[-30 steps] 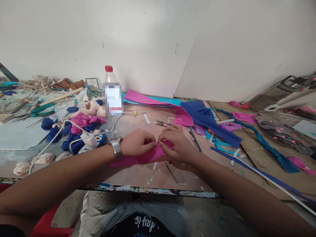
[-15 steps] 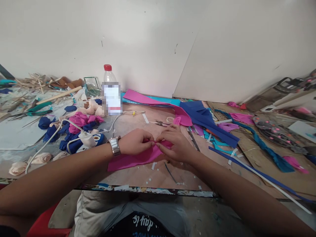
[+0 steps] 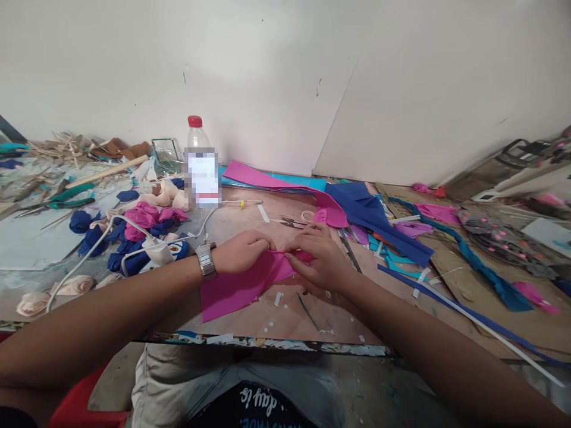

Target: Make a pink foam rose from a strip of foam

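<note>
A strip of pink crepe paper hangs from both hands over the near middle of the table, its loose end toward the lower left. My left hand, with a metal watch on the wrist, pinches the strip's upper edge. Close to its right, my right hand grips the same edge between thumb and fingers. A small gap separates the two sets of fingertips. Part of the paper is hidden behind the right fingers.
A bottle with a red cap stands at the back. Pink and blue rolled flowers and a white cable lie at the left. Blue paper, pliers and a long white stick lie behind and right.
My left hand has shifted slightly left, away from the right fingertips. More of the pink strip shows, and its loose end hangs lower.
</note>
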Demonstrator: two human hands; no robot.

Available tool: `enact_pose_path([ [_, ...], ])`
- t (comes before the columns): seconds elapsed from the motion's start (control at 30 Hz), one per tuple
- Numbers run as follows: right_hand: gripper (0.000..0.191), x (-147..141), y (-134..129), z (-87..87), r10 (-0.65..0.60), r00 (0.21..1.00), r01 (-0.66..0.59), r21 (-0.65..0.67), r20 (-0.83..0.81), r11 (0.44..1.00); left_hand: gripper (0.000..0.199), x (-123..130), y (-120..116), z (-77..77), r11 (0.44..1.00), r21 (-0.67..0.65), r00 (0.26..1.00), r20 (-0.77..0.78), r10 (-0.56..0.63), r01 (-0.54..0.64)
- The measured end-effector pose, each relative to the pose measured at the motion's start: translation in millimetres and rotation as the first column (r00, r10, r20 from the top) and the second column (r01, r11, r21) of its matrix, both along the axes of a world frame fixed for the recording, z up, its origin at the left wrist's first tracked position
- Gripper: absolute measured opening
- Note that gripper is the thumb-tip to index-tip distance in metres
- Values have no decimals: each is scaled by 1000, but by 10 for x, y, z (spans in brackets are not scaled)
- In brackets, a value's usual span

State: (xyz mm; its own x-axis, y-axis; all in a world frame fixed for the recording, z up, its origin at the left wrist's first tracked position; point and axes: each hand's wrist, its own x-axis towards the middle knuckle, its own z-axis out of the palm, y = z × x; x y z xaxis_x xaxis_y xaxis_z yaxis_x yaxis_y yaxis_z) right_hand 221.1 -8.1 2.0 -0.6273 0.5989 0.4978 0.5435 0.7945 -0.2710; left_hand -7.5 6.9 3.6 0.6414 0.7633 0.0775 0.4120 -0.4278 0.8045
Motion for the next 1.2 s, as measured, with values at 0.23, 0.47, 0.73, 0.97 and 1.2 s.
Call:
enact_pose_path([
  [0.23, 8, 9, 8, -22, -61, 998, 60, -19, -13, 998, 24, -2, -23, 20, 1000, 13, 999, -46, 16, -15],
  [0.47, 8, -18, -23, -21, -42, 999, 41, -41, -18, 998, 28, 31, -75, 4, 997, 75, 995, -93, 32, -25],
  [0.73, 8, -35, -31, -30, -8, 1000, 7, -73, -21, 997, 34, 40, -73, -84, 990, 130, 992, -121, -45, 61],
  [0.97, 9, -29, -21, -48, 18, 1000, -18, -71, -13, 997, 27, 49, -70, -54, 995, 85, 991, -124, -41, 52],
  [1.2, 11, -32, -26, -38, 37, 999, -37, 0, -20, 999, 38, 57, -47, -21, 999, -25, 997, -55, -46, 44],
])
